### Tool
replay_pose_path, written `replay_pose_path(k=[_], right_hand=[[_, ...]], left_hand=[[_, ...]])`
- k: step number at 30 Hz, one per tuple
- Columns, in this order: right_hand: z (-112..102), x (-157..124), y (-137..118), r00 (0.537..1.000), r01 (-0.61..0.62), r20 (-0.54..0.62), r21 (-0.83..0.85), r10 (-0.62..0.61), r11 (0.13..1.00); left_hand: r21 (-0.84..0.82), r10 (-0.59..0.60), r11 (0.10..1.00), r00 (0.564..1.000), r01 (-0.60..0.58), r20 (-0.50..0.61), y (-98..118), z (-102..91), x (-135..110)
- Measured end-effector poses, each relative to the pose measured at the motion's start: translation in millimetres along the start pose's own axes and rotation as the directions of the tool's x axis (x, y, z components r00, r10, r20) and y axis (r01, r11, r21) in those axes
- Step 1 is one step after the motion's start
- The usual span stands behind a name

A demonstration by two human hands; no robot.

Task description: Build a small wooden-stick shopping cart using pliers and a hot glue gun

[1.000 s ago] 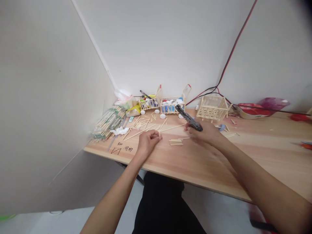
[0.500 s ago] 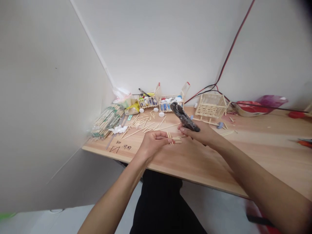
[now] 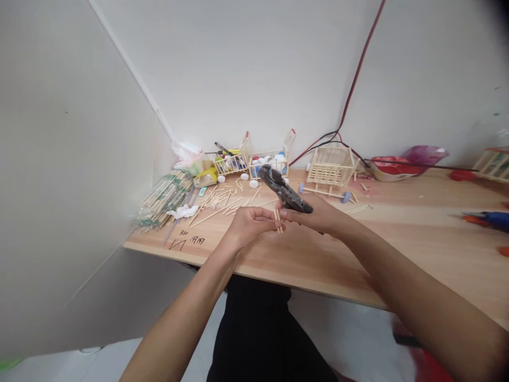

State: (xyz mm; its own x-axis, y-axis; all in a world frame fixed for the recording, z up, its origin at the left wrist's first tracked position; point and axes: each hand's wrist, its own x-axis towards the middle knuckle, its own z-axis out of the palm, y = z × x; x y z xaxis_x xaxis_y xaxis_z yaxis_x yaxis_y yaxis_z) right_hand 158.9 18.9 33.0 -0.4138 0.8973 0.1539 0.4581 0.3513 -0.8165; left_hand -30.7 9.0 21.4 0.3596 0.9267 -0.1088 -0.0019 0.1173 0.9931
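My left hand (image 3: 250, 227) pinches a few short, pale wooden sticks (image 3: 278, 220) between thumb and fingertips, above the table's front part. Fingers of my right hand (image 3: 318, 213) meet the sticks from the other side. Gripped in that same right hand is a black cutting tool (image 3: 287, 195) that looks like pliers, its head pointing up and left. My fingers hide part of the sticks and the tool's handles. Beyond the hands, loose cut sticks (image 3: 217, 201) lie scattered on the wooden table (image 3: 246, 260).
Two small stick carts (image 3: 233, 163) filled with caps stand by the wall, and an unfilled cart frame (image 3: 330, 170) sits right of them. Bundled sticks (image 3: 165, 196), crumpled tissue (image 3: 183, 211), a red bowl (image 3: 392, 167) and a blue-orange glue gun (image 3: 491, 218) surround the work area.
My right hand and the black tool have moved in toward my left hand, and its fingers now reach the sticks. The whole view has shifted, showing more of the table's right side.
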Motion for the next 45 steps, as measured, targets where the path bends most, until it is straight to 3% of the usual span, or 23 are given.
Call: replay_pose_path(k=[7, 13, 17, 22, 32, 39, 45], right_hand=[[5, 2, 7, 0.998, 0.057, 0.039, 0.000, -0.057, 0.998], [-1, 3, 7, 0.995, -0.086, 0.057, 0.029, 0.084, 0.996], [-3, 4, 17, 0.994, -0.111, 0.008, 0.110, 0.111, 0.988], [0, 3, 18, 0.995, -0.104, 0.011, 0.160, 0.103, 0.982], [4, 3, 15, 0.996, -0.088, 0.006, 0.283, 0.090, 0.955], [5, 1, 6, 0.990, -0.095, -0.072, 0.295, 0.122, 0.951], [7, -1, -1, 0.986, -0.123, -0.061, 0.375, 0.157, 0.919]], left_hand=[[0.039, -0.085, 0.996, 0.995, 0.083, 0.046, 2, 4.1, 4], [0.040, -0.066, 0.997, 0.992, 0.062, 0.106, -3, -0.9, 2], [-0.022, -0.050, 0.998, 0.986, 0.054, 0.162, -10, -3.1, -7], [-0.137, 0.041, 0.990, 0.998, -0.033, 0.053, -19, 5.6, -15], [-0.114, 0.172, 0.975, 0.974, -0.190, -0.148, -25, 22.4, -20], [-0.107, 0.191, 0.970, 0.956, -0.219, -0.220, -25, 27.3, -19], [-0.084, 0.271, 0.954, 0.947, -0.288, -0.172, -22, 24.3, -23]])
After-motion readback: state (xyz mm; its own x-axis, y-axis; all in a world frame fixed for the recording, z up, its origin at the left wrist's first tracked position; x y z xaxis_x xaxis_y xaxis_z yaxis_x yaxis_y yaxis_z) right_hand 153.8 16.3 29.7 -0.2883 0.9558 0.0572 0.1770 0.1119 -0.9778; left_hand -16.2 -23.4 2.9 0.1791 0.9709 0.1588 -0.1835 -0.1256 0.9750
